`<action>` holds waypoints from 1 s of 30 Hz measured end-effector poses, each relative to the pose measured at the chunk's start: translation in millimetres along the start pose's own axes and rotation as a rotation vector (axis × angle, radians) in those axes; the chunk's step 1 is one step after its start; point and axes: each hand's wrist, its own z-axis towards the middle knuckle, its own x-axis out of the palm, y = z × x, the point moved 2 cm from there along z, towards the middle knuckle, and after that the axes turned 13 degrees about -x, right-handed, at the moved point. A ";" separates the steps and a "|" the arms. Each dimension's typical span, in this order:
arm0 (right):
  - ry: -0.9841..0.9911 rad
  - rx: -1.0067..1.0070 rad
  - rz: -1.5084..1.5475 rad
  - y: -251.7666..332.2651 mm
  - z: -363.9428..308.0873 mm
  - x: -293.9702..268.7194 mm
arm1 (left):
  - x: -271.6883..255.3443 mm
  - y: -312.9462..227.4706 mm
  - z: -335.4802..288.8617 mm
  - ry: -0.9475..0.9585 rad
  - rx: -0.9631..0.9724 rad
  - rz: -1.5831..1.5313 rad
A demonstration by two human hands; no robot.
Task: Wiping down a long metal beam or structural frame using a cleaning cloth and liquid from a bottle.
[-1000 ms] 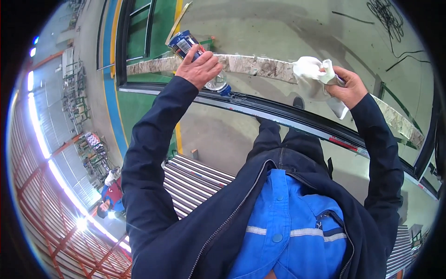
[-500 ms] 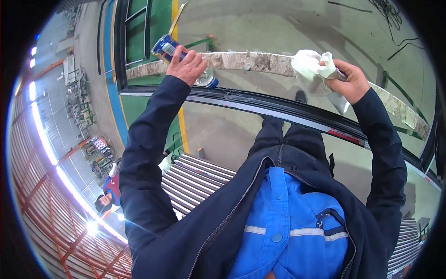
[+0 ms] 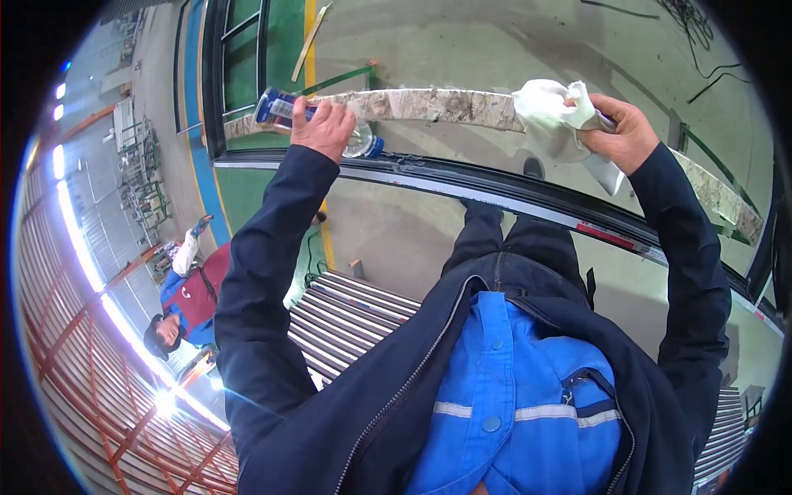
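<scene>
My left hand (image 3: 323, 130) is closed round a blue can (image 3: 279, 108) with a pale label, tilted over the left part of the mottled, whitish strip (image 3: 462, 107). Right beside that hand is a clear container (image 3: 361, 140) with a blue end. My right hand (image 3: 623, 136) pinches a bunched white cloth (image 3: 549, 111), which hangs down over the strip. The cloth's lower corner (image 3: 606, 177) looks greyer. Part of a dark thing shows at my right fingers, too small to name.
A black frame (image 3: 495, 191) with a pale edge crosses before me. A wooden stick (image 3: 312, 41) lies beyond it, and black cable (image 3: 689, 21) lies at the far right. Striped bars (image 3: 355, 309) are stacked at my left; another person (image 3: 194, 297) is farther left.
My left hand has shifted slightly left and down with the blue can, which tilts more. My right hand and the cloth moved slightly. The other person has come further into view.
</scene>
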 end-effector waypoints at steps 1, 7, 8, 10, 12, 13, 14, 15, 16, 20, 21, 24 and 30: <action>0.006 -0.006 0.000 0.4 0.6 0.1 | 1.5 3.0 -5.4 0.022 -0.034 0.015; 0.028 0.010 -0.005 4.9 0.0 -2.8 | -22.4 14.6 -22.5 0.095 -0.081 0.024; 0.028 0.031 0.001 4.1 -0.2 -3.2 | -27.2 13.0 -24.2 0.061 -0.084 -0.005; 0.035 0.024 0.010 -0.8 2.5 -3.0 | -31.9 12.5 -25.7 0.026 -0.089 -0.042; 0.039 0.013 0.018 -1.8 3.5 -2.4 | -37.4 11.0 -21.0 0.043 -0.084 -0.049; 0.027 0.008 0.022 0.2 1.9 -2.0 | -42.1 10.1 -17.2 0.055 -0.073 -0.056; 0.015 0.004 0.026 1.9 0.4 -1.9 | -45.7 8.5 -14.2 0.092 -0.070 -0.043; 0.022 0.004 0.026 1.7 2.4 -1.2 | -42.9 8.7 -13.3 0.095 -0.075 -0.042; 0.023 0.001 0.023 1.4 4.2 -0.8 | -40.0 9.2 -11.6 0.050 -0.056 -0.058; 0.031 0.008 0.004 3.9 6.6 0.6 | -32.4 8.0 -4.6 -0.004 -0.008 -0.085; 0.030 0.010 0.005 3.6 5.1 1.4 | -30.9 6.2 -3.2 -0.002 0.012 -0.095; 0.022 0.003 0.023 1.3 2.0 2.2 | -30.1 4.2 0.1 0.003 0.037 -0.093; 0.004 0.003 0.036 -2.9 -0.8 2.9 | -25.1 4.3 6.7 0.049 0.067 -0.080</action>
